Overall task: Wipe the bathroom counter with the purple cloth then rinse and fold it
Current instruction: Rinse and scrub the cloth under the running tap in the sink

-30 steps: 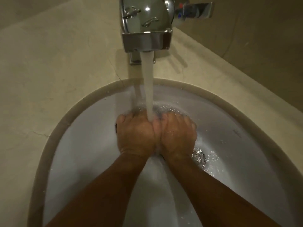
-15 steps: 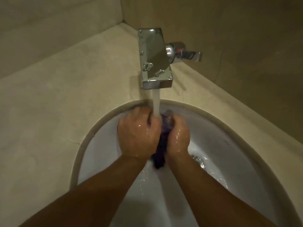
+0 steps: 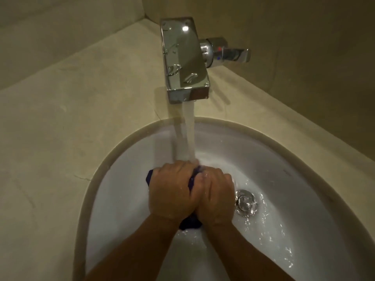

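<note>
The purple cloth is bunched up between both my hands inside the white sink. Only dark scraps of it show, below my wrists and at the left of my knuckles. My left hand and my right hand are pressed together, both closed around the cloth. A stream of water falls from the chrome faucet onto the top of my hands. The beige counter surrounds the sink.
The faucet's lever handle sticks out to the right, near the wall. The metal drain lies just right of my right hand, with water swirling over it. Walls close in behind and to the right of the counter.
The view has lifted, so the faucet and back wall show more. My hands stay under the stream; they have closed tighter together around the cloth, hiding more of it than half a second ago.
</note>
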